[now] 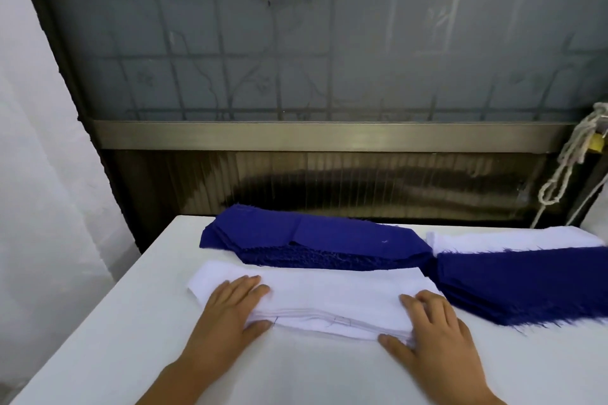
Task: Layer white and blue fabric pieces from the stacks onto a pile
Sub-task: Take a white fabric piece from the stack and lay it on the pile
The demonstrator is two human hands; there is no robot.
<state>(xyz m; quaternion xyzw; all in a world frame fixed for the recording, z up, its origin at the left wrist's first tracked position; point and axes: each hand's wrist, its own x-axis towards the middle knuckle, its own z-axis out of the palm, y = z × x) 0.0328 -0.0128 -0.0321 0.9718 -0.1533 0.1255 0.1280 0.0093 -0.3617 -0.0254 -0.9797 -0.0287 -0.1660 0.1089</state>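
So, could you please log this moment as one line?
left hand flat on white pile | right hand flat on it | blue stack behind

Two bare forearms come in from the bottom edge, each ending in a bare hand: the left hand (230,309) and the right hand (434,329). No sleeves, gloves, rings, watch or bracelets show. The fingers (255,283) have short, plain, unpainted nails.

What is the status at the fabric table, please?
Both hands, left and right, flat on white stack. Blue stack behind, another blue stack right. Nothing in the way.
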